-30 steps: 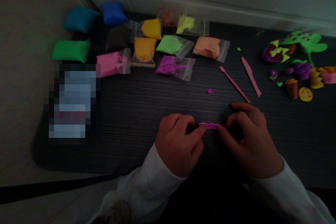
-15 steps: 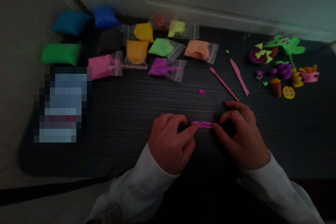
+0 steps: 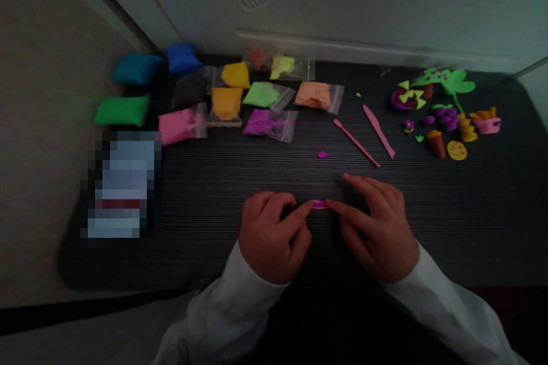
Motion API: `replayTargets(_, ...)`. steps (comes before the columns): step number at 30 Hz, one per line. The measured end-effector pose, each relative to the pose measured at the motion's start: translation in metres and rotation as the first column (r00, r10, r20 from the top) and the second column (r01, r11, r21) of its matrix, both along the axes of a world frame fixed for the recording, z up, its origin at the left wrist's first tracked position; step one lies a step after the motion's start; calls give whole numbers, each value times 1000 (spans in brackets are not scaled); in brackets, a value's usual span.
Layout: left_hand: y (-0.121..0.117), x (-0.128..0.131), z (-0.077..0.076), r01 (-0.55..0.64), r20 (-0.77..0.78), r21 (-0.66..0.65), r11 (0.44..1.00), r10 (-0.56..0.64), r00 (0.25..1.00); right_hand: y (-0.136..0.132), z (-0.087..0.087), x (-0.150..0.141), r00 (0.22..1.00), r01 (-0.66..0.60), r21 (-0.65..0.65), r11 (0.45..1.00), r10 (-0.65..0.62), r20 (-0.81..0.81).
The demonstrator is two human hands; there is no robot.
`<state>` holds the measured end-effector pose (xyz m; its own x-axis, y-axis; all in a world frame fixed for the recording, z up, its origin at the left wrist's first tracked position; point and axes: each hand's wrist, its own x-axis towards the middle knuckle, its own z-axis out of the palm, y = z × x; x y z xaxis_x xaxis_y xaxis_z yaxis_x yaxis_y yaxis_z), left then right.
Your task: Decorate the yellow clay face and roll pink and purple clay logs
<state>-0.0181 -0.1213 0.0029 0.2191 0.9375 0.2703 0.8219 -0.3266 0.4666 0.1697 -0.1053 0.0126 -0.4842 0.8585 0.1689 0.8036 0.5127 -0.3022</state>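
A narrow strip of purple clay with pale pink edges lies flat on the dark table in front of me. My left hand is closed, its other fingers curled in, and one fingertip presses on the strip's left end. At the right end, a fingertip of my right hand touches the strip while the other fingers stretch forward, apart. Just beyond the strip is a small purple clay piece. A pink modelling stick and a pink plastic clay knife lie farther off to the right.
Bags of coloured clay, including a purple one and a pink one, line the back left. A blurred-out phone-like slab lies at left. Small clay models, among them a pink basket and a yellow disc, stand at right.
My right hand has shifted its grip: its fingers have straightened and a different fingertip now rests on the strip's right end. My left hand stays at the left end. The view has tilted up.
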Motion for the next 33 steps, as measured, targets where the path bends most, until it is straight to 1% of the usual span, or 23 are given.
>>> replayTargets(3, -1, 1, 0, 9, -34, -8, 1000, -9, 999, -1, 0, 0, 999, -7, 10, 1000, 6, 49)
replayTargets(8, -4, 3, 1, 0, -50, -33, 999, -2, 999, -3, -2, 0, 999, -2, 54, 999, 0, 41)
replayTargets(12, -4, 6, -1, 39, -88, -26, 999, -42, 995, -6, -5, -1, 999, 13, 64, 998, -16, 45)
replayTargets(15, -5, 8, -3, 45, -125, -28, 999, -48, 991, -7, -7, -1, 998, 34, 77, 996, -37, 44)
replayTargets(21, -7, 7, -4, 52, -140, 3, 999, -52, 989, -11, -9, 3, 996, 58, 76, 995, -63, 66)
replayTargets(28, -6, 8, -5, 48, -170, 5, 999, -47, 984, -14, -11, 8, 994, 82, 74, 994, -87, 65)
replayTargets(33, -5, 9, -6, 87, -200, -7, 996, -87, 976, -14, -12, 10, 992, 103, 72, 992, -107, 60)
